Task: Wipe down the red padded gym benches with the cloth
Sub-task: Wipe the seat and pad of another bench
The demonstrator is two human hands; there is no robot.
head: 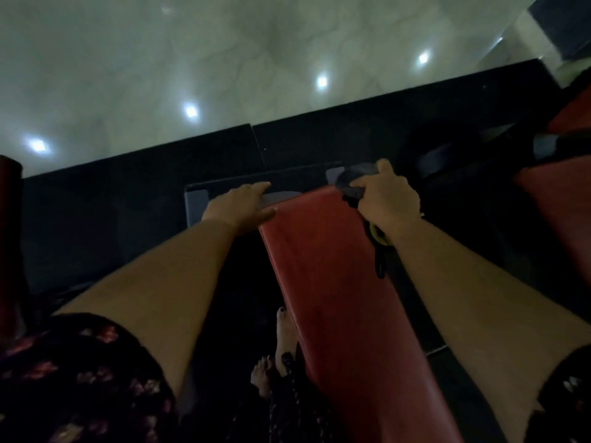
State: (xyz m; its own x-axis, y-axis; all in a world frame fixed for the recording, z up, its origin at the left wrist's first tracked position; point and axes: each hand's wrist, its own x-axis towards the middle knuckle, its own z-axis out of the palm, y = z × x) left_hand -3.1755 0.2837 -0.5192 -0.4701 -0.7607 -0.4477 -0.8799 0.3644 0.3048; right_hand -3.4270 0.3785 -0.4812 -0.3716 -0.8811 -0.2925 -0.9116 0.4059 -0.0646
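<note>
Head view is showing you bunching the dark cloth (358,178) in your right hand (388,203), fingers curling around it at the one-o'clock corner of the red bench (335,282), while your left hand (238,204), fingers straight, is bracing the eleven-o'clock corner, likely steadying you.

Single head-worn, wide-angle view, tipped steeply down over your own arms.

You look from above the near end of the red padded bench (335,282) along its length to the far end. There your left hand (238,207) and your right hand (388,199), which grips the cloth (353,182), sit close at mid-frame. Your forearms enter from the lower corners, and your bare feet (283,343) show low down, just left of the pad. The glossy floor (224,59) fills the top, and the whole frame is tilted.
</note>
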